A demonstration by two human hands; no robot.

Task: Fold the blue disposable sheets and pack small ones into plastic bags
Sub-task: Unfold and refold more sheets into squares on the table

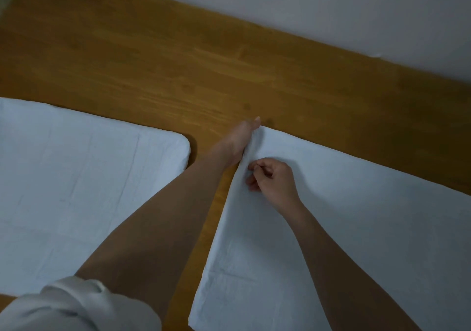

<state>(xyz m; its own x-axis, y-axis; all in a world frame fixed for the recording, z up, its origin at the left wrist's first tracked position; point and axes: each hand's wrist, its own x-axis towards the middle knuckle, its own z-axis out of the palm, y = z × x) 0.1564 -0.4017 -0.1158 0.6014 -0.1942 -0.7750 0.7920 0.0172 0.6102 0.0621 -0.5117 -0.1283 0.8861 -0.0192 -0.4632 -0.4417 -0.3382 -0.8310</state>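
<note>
A pale blue disposable sheet point(356, 216) lies spread over the right half of the wooden table point(178, 62). My left hand point(242, 139) reaches to its far left corner and grips the bunched edge there. Just below it my right hand point(272, 180), fingers curled, pinches the same left edge of the sheet. A stack of folded blue sheets point(76, 190) lies flat on the left, apart from the spread sheet by a strip of bare wood.
A grey-white wall point(331, 11) runs along the table's far edge. My white sleeve point(76, 305) fills the lower left corner. Bare wood shows across the back of the table.
</note>
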